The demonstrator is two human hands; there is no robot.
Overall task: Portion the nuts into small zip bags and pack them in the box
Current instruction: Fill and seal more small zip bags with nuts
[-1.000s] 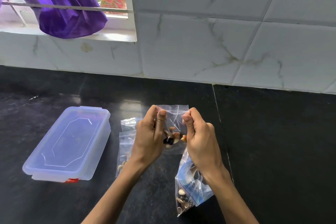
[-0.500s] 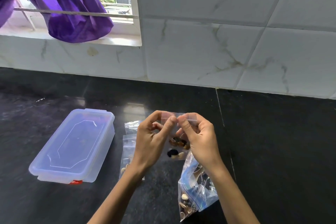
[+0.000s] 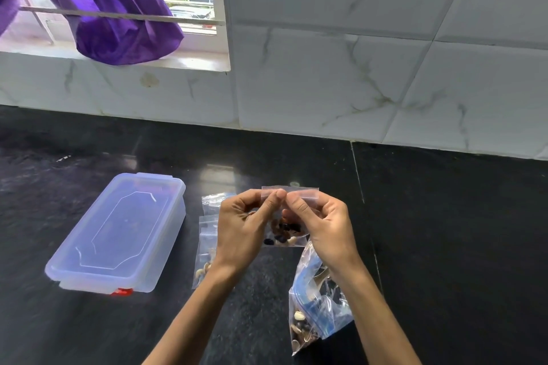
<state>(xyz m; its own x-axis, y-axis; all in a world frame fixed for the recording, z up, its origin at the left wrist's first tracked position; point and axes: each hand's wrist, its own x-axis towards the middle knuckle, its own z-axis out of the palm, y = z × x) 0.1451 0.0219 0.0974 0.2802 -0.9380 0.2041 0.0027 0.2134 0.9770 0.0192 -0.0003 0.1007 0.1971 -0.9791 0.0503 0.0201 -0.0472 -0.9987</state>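
While the lidded box [image 3: 117,235] waits on the tabletop [image 3: 444,246] left of the small zip bag [image 3: 289,216], that bag hangs between both hands with nuts settled low. The left hand [image 3: 241,231] and right hand [image 3: 321,227] pinch its top strip; I'd press outward along it, checking the seal.

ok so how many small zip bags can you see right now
3. One small zip bag with nuts is pinched at its top by both hands. Two more lie flat beside the box; others may be hidden under them.
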